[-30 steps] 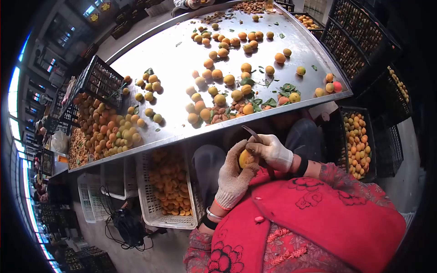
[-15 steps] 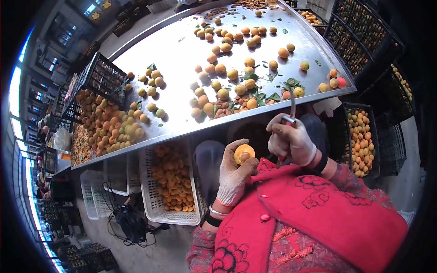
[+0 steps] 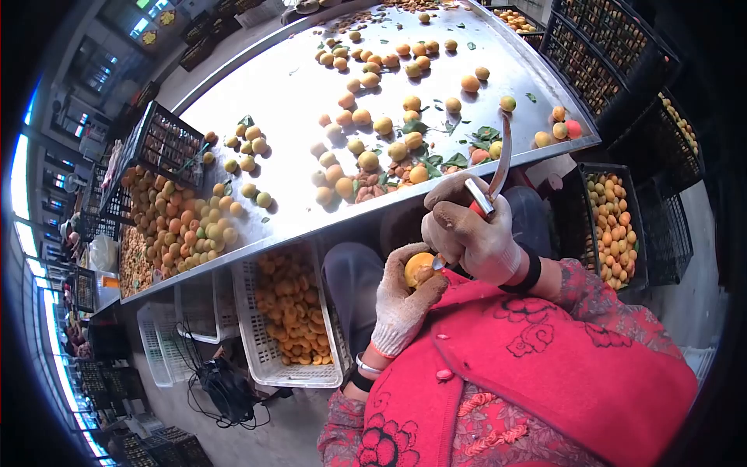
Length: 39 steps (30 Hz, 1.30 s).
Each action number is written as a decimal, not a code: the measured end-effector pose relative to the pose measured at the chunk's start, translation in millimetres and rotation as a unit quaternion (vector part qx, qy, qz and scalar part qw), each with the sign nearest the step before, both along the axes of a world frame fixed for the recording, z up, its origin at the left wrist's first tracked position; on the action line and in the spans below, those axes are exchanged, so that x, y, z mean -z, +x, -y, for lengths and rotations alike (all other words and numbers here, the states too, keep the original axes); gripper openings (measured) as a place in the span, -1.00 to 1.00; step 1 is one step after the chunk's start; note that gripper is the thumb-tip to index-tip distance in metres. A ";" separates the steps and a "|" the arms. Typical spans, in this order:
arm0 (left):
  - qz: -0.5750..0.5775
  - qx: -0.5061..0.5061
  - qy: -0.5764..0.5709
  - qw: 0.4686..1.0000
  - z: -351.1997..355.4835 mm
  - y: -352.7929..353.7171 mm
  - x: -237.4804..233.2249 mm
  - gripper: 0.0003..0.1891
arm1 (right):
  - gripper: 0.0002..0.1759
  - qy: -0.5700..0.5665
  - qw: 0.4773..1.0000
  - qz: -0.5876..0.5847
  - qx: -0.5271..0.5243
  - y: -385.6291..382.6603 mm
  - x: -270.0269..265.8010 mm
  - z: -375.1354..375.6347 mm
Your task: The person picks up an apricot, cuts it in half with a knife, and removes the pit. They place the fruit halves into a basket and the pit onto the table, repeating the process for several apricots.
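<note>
My left hand (image 3: 401, 300), in a pale work glove with brown-stained fingers, is wrapped round a yellow-orange apricot half (image 3: 420, 269) that shows a brown pit. My right hand (image 3: 473, 232), gloved too, grips a tool with a curved metal blade (image 3: 503, 156) pointing up and a red and silver handle. A small metal tip (image 3: 438, 263) below the right hand touches or nearly touches the apricot at its right side. Beyond both hands, whole apricots (image 3: 368, 161), green leaves and a small heap of brown pits (image 3: 372, 189) lie on the metal table (image 3: 296, 222).
Below the table edge stands a white crate (image 3: 299, 376) of apricot halves, with other white crates to its left. A black crate (image 3: 640, 253) of apricots is at my right. A tipped black crate (image 3: 167, 140) and an apricot pile lie on the table's left. Black cables (image 3: 226, 389) lie on the floor.
My right hand has moved left and down towards my left hand, bringing the metal tip to the apricot. The curved blade now stands higher in view. The apricot has turned slightly in my left hand.
</note>
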<state>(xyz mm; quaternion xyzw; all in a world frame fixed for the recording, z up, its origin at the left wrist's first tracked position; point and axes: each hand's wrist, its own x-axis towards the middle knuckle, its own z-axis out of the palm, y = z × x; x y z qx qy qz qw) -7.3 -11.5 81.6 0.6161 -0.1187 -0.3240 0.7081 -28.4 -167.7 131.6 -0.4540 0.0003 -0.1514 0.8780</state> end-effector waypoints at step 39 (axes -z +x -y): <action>-0.075 0.094 0.110 0.987 29.6 18.2 41.0 -0.72 | -0.88 -0.012 0.983 -0.184 -0.014 -1.1 57.2 35.7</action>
